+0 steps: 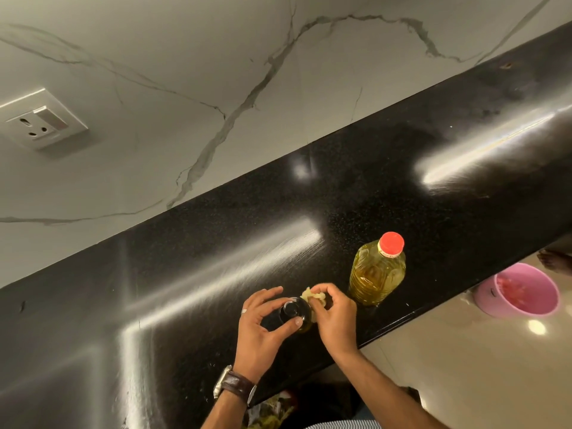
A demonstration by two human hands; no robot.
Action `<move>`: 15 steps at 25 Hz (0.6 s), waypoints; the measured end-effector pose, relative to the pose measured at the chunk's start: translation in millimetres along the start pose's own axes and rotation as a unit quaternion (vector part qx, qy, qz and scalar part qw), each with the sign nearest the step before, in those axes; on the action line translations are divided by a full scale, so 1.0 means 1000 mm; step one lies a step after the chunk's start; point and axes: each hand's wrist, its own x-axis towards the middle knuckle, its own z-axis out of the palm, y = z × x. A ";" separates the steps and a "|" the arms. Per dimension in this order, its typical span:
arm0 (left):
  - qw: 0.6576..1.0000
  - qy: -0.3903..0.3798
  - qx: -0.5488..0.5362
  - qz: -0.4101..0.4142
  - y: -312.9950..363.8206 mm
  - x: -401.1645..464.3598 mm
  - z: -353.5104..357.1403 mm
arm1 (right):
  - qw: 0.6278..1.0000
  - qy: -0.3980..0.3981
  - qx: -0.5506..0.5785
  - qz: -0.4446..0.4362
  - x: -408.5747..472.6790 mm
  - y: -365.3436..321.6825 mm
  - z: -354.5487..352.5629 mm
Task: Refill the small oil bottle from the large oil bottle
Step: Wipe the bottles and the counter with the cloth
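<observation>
The small oil bottle [295, 311] stands on the black counter [185, 289], seen from above with a dark top. My left hand [263, 329] grips it, thumb and fingers curled round it. My right hand [334, 317] pinches a crumpled, oil-stained tissue [314, 297] against the bottle's right side. The large oil bottle [376, 272], full of yellow oil, stands upright just right of my right hand, with its red cap [392, 243] on.
The counter's front edge runs diagonally just behind my wrists. A pink bucket [523, 294] sits on the floor at the right. A wall socket [43, 120] is on the marble wall at the far left.
</observation>
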 end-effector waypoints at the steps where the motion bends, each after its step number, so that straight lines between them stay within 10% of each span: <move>1: 1.000 0.002 -0.003 0.000 -0.001 0.000 0.000 | 1.000 -0.017 -0.024 0.005 -0.001 0.004 -0.003; 8: 1.000 0.005 -0.011 0.010 -0.007 0.001 0.001 | 0.986 -0.150 0.054 0.041 0.002 0.001 -0.016; 15: 1.000 0.012 -0.016 0.016 -0.005 0.001 0.002 | 0.949 -0.230 -0.186 -0.107 -0.005 0.032 -0.018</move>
